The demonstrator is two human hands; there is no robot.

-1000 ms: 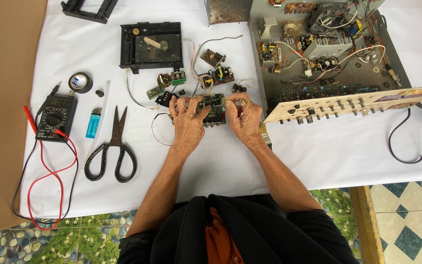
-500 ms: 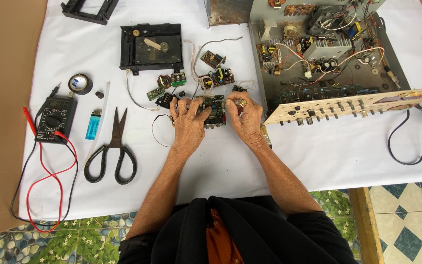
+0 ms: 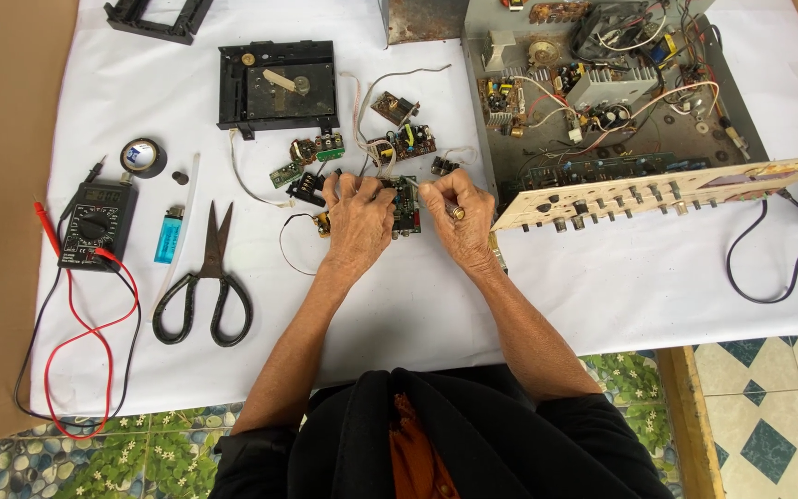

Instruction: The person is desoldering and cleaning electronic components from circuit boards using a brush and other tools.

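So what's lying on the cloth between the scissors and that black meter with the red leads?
In the head view, a blue lighter lies between the scissors and the black meter, with a thin pale tube running alongside it.

Left hand and right hand grip a small green circuit board over the white cloth; black-handled scissors lie well apart.

I've got open white cloth on my near side, below the wrists, so either hand can pull back freely. Beyond my left hand, loose small circuit boards and wires crowd the way. Just right of my right hand, the amplifier's front panel blocks passage. Scissors lie well left.
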